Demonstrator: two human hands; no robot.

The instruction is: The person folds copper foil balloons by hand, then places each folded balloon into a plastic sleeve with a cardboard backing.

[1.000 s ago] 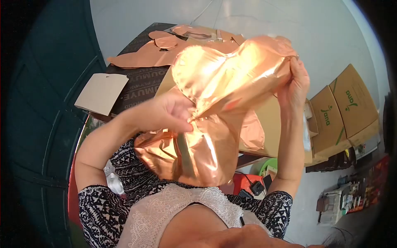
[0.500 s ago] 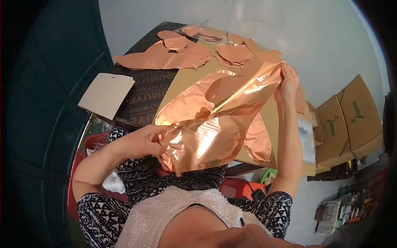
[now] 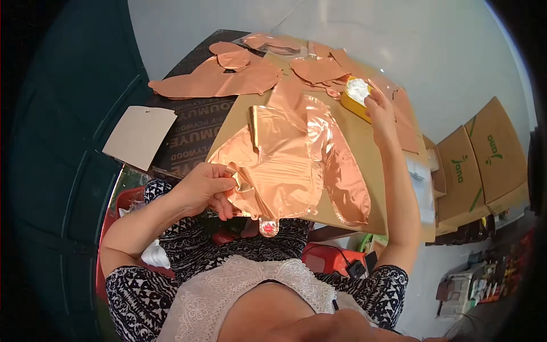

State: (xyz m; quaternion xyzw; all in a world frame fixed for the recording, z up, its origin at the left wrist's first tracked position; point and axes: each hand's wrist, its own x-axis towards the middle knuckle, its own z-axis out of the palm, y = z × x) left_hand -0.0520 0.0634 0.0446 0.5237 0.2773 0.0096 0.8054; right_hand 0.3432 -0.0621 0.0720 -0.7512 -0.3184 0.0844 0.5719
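Note:
My left hand (image 3: 208,185) pinches the left edge of a shiny copper foil sheet (image 3: 279,165), which lies spread over the near part of the table. A small tab with a red mark (image 3: 268,228) hangs off its front edge. At the right, my right hand (image 3: 380,114) is by a yellow container (image 3: 356,108) with white material (image 3: 358,90) inside; its fingers are curled at the container's right side, and whether they hold anything is too small to tell.
Matte copper foil pieces (image 3: 199,82) lie along the table's back. A beige card (image 3: 139,137) rests at the left corner, on dark printed plywood (image 3: 196,131). Cardboard boxes (image 3: 467,165) stand at the right. A red container (image 3: 322,259) is below the table.
My right hand has let go of the foil and moved slightly left and down, to the yellow container, now uncovered. The foil has dropped flatter onto the table. My left hand still grips it.

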